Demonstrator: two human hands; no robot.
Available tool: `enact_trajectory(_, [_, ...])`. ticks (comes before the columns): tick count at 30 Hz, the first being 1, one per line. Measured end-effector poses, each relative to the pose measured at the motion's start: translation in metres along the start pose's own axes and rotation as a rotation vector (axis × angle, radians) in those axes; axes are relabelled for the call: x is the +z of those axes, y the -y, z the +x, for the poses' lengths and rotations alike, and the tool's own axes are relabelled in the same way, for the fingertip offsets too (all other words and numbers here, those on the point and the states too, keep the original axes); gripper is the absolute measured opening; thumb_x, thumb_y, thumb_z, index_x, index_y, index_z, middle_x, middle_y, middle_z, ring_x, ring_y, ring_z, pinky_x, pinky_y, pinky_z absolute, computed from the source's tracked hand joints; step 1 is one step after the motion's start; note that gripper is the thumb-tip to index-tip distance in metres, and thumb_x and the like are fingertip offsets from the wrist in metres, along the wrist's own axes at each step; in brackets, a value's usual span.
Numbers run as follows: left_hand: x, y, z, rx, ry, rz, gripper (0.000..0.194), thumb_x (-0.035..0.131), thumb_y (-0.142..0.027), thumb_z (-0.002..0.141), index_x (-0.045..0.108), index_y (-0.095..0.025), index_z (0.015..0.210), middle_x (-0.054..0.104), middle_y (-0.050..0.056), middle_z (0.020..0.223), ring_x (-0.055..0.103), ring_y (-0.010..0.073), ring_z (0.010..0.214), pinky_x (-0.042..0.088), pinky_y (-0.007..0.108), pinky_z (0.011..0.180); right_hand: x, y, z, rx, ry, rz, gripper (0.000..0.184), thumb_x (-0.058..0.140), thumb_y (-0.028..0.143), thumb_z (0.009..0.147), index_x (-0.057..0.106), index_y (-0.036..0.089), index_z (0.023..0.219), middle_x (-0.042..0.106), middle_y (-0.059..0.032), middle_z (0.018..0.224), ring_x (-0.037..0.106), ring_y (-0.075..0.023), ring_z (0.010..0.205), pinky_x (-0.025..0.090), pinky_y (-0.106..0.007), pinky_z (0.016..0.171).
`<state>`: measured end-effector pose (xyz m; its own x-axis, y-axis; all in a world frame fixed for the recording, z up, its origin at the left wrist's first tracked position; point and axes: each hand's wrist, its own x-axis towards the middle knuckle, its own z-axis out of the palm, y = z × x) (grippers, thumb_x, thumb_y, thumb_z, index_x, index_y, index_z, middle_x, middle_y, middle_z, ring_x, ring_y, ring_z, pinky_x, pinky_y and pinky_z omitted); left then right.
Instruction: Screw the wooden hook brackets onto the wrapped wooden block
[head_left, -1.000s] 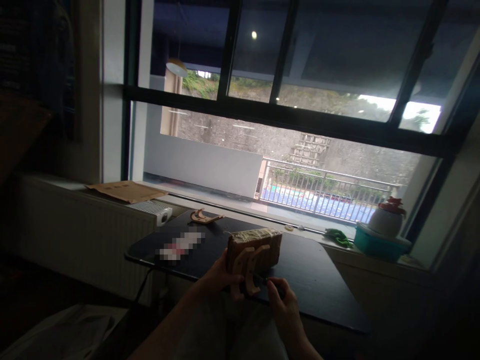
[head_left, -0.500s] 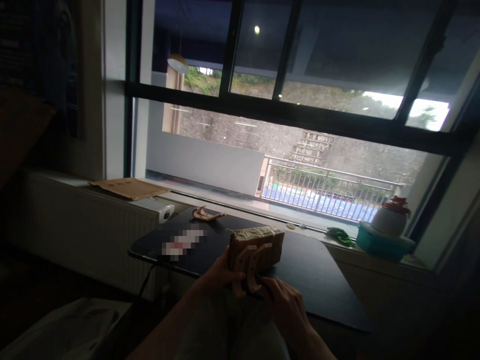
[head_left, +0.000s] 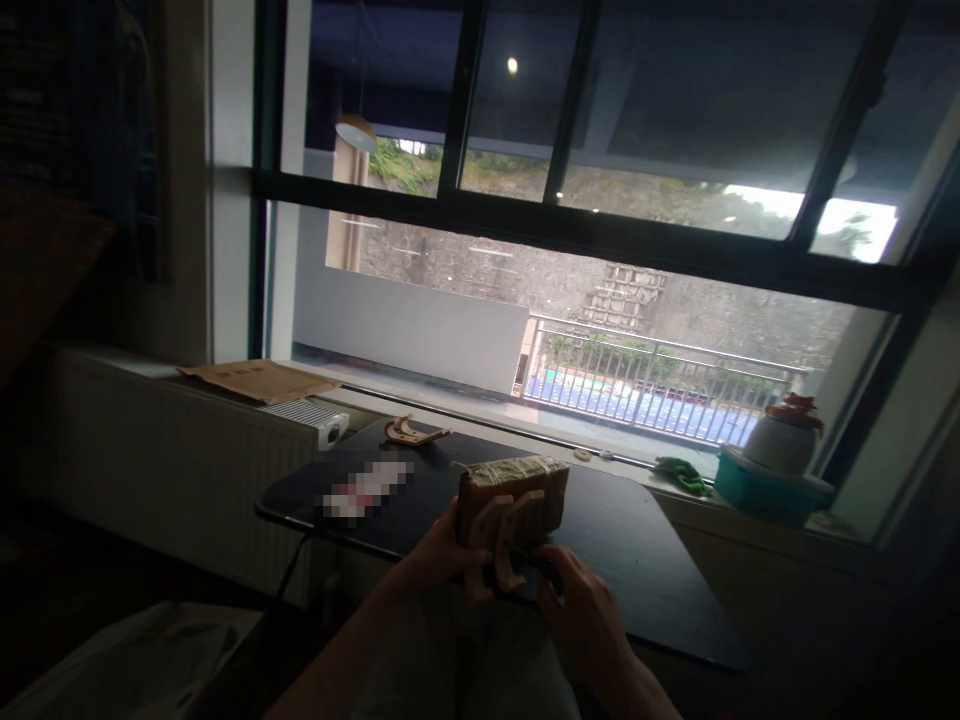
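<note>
My left hand (head_left: 442, 550) is closed around the lower left side of a brown box-shaped piece (head_left: 517, 505), which has a pale, strand-like top. Two curved wooden pieces (head_left: 506, 540) lie against its near face, beside my left thumb. Just to the right, my right hand (head_left: 581, 600) is closed on a dark, slim tool (head_left: 546, 566) pointing left toward those pieces; poor light hides its tip and exact kind. Similar curved wooden parts (head_left: 412, 432) rest at the back left of the black table (head_left: 622, 560).
A blurred-out pale item (head_left: 367, 488) lies on the table's left. Along the windowsill are a brown envelope (head_left: 259, 378), a green cloth (head_left: 681, 474) and a teal container (head_left: 765, 485) under a white-and-red vessel (head_left: 784, 435). A white radiator (head_left: 187, 470) stands at left.
My right hand, holding the dark tool, has shifted slightly right, away from the curved pieces. My left hand and the box-shaped piece stay nearly in place.
</note>
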<state>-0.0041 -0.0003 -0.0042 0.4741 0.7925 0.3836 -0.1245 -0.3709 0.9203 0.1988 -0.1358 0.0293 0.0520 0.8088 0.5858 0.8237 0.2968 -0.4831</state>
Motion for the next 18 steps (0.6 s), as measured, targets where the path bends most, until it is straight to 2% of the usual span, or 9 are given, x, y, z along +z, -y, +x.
enact_trajectory(3, [0.000,-0.001,0.000,0.002,-0.014,0.004,0.077,0.084,-0.026,0.057,0.047,-0.021,0.125,0.062,0.006,0.111,0.057,0.0294,0.106,0.049,0.038,0.087,0.001,-0.004,-0.005,-0.181,0.019,-0.157,0.027,0.045,0.019,0.090,0.067,0.025,0.104,0.069,-0.0043,0.084,0.064,-0.0183,0.070,0.043,-0.026,0.061])
enact_trajectory(7, [0.001,-0.002,0.000,-0.006,-0.017,-0.002,0.079,0.083,-0.024,0.058,0.045,-0.020,0.128,0.060,0.008,0.116,0.055,0.0305,0.110,0.048,0.039,0.089,0.010,-0.010,-0.012,-0.153,0.009,-0.125,0.025,0.045,0.023,0.092,0.066,0.023,0.107,0.071,-0.0056,0.090,0.067,-0.0189,0.076,0.046,-0.026,0.064])
enact_trajectory(13, [0.001,-0.005,0.001,-0.007,-0.009,-0.004,0.079,0.082,-0.021,0.057,0.046,-0.020,0.127,0.060,0.008,0.117,0.054,0.0309,0.111,0.048,0.040,0.090,0.029,-0.011,-0.019,0.200,-0.131,0.224,0.033,0.042,0.040,0.094,0.066,0.018,0.097,0.074,-0.0068,0.088,0.070,-0.0216,0.082,0.052,-0.027,0.070])
enact_trajectory(18, [-0.001,0.001,0.001,-0.012,-0.009,-0.025,0.073,0.083,-0.022,0.058,0.049,-0.019,0.122,0.061,0.008,0.113,0.056,0.0313,0.108,0.048,0.041,0.089,0.031,-0.010,-0.023,0.250,-0.126,0.253,0.032,0.045,0.040,0.091,0.067,0.017,0.095,0.074,-0.0066,0.087,0.070,-0.0231,0.083,0.053,-0.029,0.070])
